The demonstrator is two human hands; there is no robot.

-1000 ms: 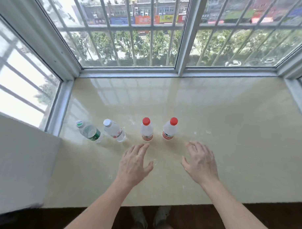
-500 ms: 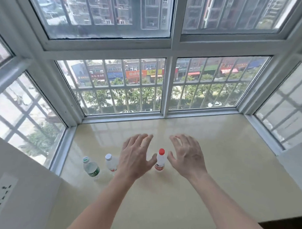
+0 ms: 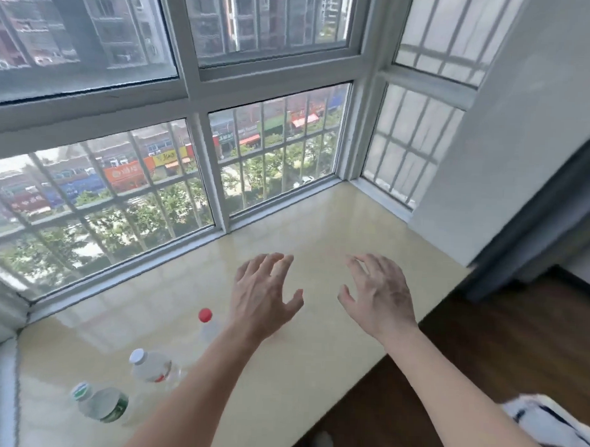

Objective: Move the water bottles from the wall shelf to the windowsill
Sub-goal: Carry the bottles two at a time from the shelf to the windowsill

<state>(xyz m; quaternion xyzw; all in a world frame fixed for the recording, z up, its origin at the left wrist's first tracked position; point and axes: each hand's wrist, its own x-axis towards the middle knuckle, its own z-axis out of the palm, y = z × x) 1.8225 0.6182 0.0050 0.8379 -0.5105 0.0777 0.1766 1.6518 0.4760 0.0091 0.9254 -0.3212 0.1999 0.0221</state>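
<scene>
Three water bottles stand on the cream windowsill — green-capped, white-capped, red-capped — the last partly hidden behind the left forearm. Left hand and right hand hover empty, fingers spread, before the barred window.

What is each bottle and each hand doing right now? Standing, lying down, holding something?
Red-capped bottle: upright on the windowsill, capped, partly hidden by the left forearm.
White-capped bottle: on the windowsill, capped.
Green-capped bottle: on the windowsill, capped.
Left hand: open, fingers spread, empty.
Right hand: open, fingers spread, empty.
Window: its panes look shut.
</scene>
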